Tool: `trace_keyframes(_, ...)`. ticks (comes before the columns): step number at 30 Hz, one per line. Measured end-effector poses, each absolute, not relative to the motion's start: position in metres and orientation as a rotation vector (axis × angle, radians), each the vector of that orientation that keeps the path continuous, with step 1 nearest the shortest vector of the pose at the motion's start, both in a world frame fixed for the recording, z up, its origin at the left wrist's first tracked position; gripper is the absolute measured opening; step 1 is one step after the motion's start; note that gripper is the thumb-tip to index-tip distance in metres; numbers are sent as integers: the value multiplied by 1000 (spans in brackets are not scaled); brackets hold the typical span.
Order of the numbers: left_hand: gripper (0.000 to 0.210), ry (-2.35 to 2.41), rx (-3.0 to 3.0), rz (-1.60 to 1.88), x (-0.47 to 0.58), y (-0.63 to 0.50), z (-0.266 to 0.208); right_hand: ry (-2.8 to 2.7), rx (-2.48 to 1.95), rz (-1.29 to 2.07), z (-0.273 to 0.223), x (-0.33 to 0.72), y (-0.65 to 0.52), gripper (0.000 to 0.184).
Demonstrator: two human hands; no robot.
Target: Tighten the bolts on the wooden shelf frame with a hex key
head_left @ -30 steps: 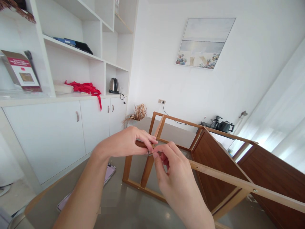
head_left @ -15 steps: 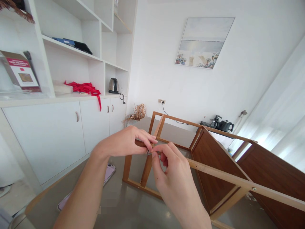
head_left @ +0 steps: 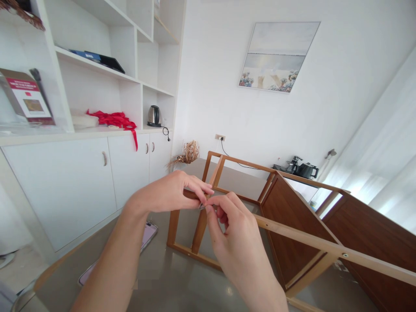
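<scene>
A wooden shelf frame (head_left: 294, 234) with brown panels (head_left: 300, 216) lies on its side on a grey tabletop (head_left: 175, 286). At its near left corner, my left hand (head_left: 172, 193) bends over the rail, thumb and forefinger closed at a small thin grey metal piece (head_left: 202, 206). Its other fingertips rest by the wooden upright. From the right, my right hand (head_left: 235, 234) pinches the same piece between thumb and forefinger, the other fingers curled. Most of the piece is hidden by fingertips, so its kind is unclear.
A phone (head_left: 149, 236) lies on the table, partly behind my left forearm. White cabinets (head_left: 61, 186) with shelves stand at left, holding a kettle (head_left: 154, 116) and red ribbon (head_left: 113, 120). Dried plants (head_left: 189, 152) and a black tea set (head_left: 303, 169) are beyond the frame.
Both hands stay at the same corner; the right fingertips have shifted very slightly left. The metal piece between the fingers looks slightly turned. The view has moved a little.
</scene>
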State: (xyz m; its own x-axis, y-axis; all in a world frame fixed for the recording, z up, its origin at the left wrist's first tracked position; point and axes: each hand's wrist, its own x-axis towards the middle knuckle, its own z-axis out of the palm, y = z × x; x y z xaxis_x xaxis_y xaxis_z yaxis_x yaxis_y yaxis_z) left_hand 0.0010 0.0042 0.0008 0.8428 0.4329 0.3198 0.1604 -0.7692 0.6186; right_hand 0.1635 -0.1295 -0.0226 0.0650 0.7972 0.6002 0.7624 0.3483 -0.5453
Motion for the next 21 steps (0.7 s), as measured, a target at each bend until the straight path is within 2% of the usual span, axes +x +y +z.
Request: trace_keyframes(21,14,416,2399,619,1,7,-1,-1797,-1555,-42,-16,182,-141,23)
